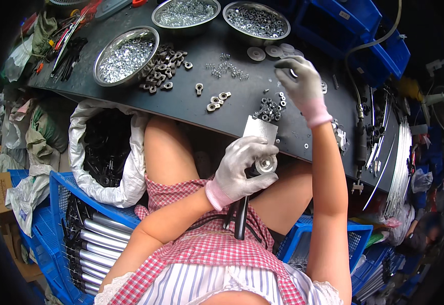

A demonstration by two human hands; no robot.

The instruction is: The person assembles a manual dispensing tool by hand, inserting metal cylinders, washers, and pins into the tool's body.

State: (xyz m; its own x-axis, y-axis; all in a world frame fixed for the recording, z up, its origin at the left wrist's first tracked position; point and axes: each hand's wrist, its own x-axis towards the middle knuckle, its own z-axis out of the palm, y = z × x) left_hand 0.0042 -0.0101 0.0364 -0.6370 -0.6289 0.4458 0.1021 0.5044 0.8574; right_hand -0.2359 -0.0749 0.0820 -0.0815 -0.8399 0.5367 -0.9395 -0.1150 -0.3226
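My left hand (245, 170), in a white glove with a pink cuff, is closed around a part with a round metal end (266, 163) and black rods (241, 218) hanging below. A nut or bolt head shows in the middle of that end. Beyond it, a shiny metal plate (260, 129) sits at the table edge, beside a heap of nuts (269, 109). My right hand (303, 89), gloved alike, is raised over the table close to several flat round discs (273, 51). Its fingers are curved with a gap to the thumb; nothing held shows clearly.
Three metal bowls of small hardware (126, 55) stand toward the back. Dark metal fittings (161, 70) and small springs (225, 68) lie loose on the dark table (191, 109). Blue bins (349, 23) are at the back right; a white sack (82, 168) and a crate of silver tubes (105, 244) are at left.
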